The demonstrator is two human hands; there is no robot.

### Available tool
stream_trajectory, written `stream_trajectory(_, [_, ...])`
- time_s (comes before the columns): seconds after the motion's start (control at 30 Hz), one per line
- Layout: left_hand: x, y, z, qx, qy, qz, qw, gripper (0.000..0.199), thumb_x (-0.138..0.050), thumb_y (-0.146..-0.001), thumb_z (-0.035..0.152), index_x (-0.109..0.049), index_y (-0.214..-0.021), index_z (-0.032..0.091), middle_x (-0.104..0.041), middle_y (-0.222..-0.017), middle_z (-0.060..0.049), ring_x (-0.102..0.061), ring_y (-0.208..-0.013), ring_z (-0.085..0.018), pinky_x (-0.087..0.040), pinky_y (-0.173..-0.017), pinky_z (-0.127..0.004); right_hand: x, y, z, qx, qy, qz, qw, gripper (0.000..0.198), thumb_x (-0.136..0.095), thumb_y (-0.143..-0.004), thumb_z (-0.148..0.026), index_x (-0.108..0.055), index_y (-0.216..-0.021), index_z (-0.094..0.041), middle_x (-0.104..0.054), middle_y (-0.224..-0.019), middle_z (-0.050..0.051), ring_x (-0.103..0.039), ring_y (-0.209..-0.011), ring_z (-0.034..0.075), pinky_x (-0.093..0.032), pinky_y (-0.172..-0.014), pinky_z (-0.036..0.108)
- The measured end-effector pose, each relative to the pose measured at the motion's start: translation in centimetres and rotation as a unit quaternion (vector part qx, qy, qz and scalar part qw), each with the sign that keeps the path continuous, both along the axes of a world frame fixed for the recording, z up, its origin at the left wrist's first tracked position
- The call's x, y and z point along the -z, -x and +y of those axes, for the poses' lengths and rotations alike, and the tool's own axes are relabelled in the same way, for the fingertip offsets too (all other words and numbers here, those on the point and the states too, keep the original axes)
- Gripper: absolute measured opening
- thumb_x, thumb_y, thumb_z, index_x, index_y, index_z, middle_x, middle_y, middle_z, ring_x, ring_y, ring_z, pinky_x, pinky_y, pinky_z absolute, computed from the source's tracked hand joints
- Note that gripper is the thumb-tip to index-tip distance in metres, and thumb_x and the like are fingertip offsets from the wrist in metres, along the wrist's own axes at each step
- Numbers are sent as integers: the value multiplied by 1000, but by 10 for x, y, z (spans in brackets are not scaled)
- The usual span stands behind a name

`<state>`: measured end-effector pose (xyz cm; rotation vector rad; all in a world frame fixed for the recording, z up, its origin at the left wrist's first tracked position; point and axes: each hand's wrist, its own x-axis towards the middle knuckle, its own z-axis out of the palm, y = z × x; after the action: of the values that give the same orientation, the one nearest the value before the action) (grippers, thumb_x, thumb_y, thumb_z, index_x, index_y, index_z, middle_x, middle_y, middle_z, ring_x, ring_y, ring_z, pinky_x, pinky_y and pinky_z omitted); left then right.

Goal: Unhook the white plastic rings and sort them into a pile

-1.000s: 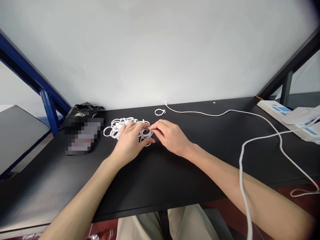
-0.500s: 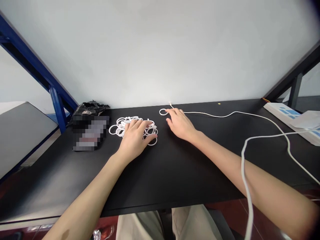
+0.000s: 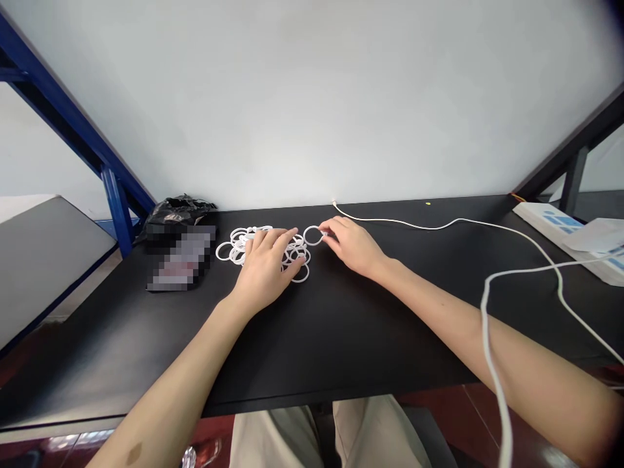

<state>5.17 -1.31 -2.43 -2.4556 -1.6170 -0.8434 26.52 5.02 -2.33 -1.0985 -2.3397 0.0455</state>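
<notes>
A heap of thin white rings (image 3: 237, 255) lies on the black tabletop, some with small white knobs. My left hand (image 3: 266, 263) rests over the heap, thumb apart from the other fingers, hiding part of it. Beside the heap on the right, my right hand (image 3: 351, 246) pinches one white ring (image 3: 312, 235) by its right side between thumb and fingertips. That ring's left edge is close to the heap; I cannot tell whether it touches.
A white cable (image 3: 424, 227) runs across the table's right half, and another cable loop (image 3: 485, 312) hangs before my right forearm. Blue-and-white packaging (image 3: 560, 224) sits at far right. A crumpled black bag (image 3: 178, 211) and a blurred-out packet (image 3: 182, 260) lie left of the rings.
My right thumb and fingers have closed on the single ring, and the ring has come nearer to me and slightly left. My left hand stays over the heap.
</notes>
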Motion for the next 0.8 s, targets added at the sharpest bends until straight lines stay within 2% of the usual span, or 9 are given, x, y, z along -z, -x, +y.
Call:
stream_trajectory(0.1, [-1,-1,-2,26,-25,5,999,54,-60,-91,35,-46,-141,19,-60,-127,-12,-49,-115,-31,-38,-100,-48,-8,7,-29,-65,-31,35,997,17,-52,-95,-18,-62,-109,-18,-66,-105,8,-60,-99,21,-52,-84,36])
stream_trajectory(0.23, [-3,-1,-3,55,-12,-10,998,42,-60,-92,32,-52,-132,22,-67,-112,-8,-53,-107,-28,-40,-97,-47,-12,13,-50,-97,-38,102,989,17,-50,-96,-17,-63,-106,-21,-65,-103,7,-59,-94,19,-53,-84,35])
stream_trajectory(0.37, [-5,-1,-5,65,18,-43,997,37,-61,-91,33,-53,-126,24,-66,-118,-7,-52,-109,-27,-40,-97,-46,-8,12,-54,-103,7,178,979,14,-54,-95,-20,-62,-106,-22,-63,-105,6,-61,-95,17,-54,-83,33])
stream_trajectory(0.47, [-6,-2,-7,71,27,-53,996,36,-63,-90,35,-54,-124,25,-66,-117,-6,-52,-109,-27,-41,-97,-46,-7,11,-55,-99,42,215,971,9,-56,-95,-23,-62,-101,-22,-64,-99,3,-62,-87,15,-54,-75,28])
stream_trajectory(0.57, [-6,-2,-8,79,29,-57,995,37,-63,-90,36,-54,-124,26,-66,-116,-5,-52,-109,-27,-42,-96,-46,-8,10,-55,-99,44,218,970,7,-57,-95,-24,-63,-94,-22,-66,-93,1,-61,-80,13,-51,-70,27])
stream_trajectory(0.8, [-7,-2,-8,85,31,-47,995,38,-68,-87,37,-56,-121,24,-66,-114,-6,-52,-107,-26,-43,-95,-44,-12,8,-54,-114,41,223,967,8,-60,-93,-20,-66,-88,-22,-67,-85,0,-62,-77,12,-50,-71,25])
